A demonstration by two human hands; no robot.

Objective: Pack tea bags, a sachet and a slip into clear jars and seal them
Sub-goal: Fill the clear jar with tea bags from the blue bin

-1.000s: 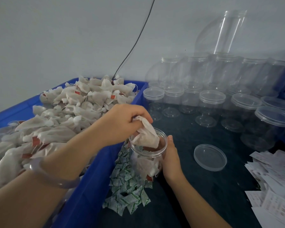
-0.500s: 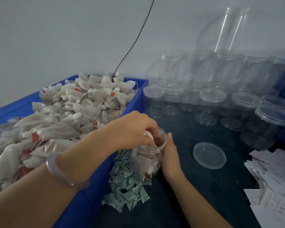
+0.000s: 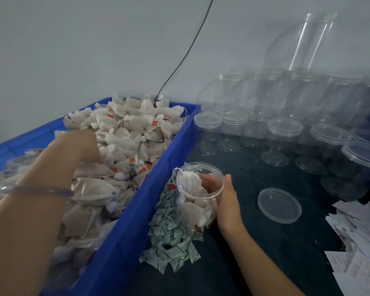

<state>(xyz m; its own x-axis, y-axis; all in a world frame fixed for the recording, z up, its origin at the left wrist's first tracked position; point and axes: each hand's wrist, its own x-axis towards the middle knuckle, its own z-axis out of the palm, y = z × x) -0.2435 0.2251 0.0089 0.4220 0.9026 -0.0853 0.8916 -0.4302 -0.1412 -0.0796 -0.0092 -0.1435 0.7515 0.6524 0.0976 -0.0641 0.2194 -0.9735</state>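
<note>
A clear jar (image 3: 203,165) partly filled with tea bags leans toward the blue bin (image 3: 158,184), its mouth open. My right hand (image 3: 229,201) grips the jar from the right, thumb by the rim and fingers seen through the wall. My left hand (image 3: 73,150), blurred, lies over the heap of white tea bags (image 3: 132,129) in the bin; its fingertips are hidden among them. The jar's clear lid (image 3: 279,205) lies flat on the dark table to the right. Green-and-white sachets (image 3: 171,246) are piled beside the bin. White paper slips (image 3: 359,236) lie at the right edge.
Several empty clear jars (image 3: 284,133), some lidded, stand in rows at the back right, with more stacked behind. A black cable (image 3: 184,56) runs down the grey wall to the bin's far corner. A clear bangle (image 3: 36,190) circles my left wrist.
My left hand left the jar's mouth, leaving the tea bag inside, and swung left over the bin's heap. My right hand tilted the jar toward the bin.
</note>
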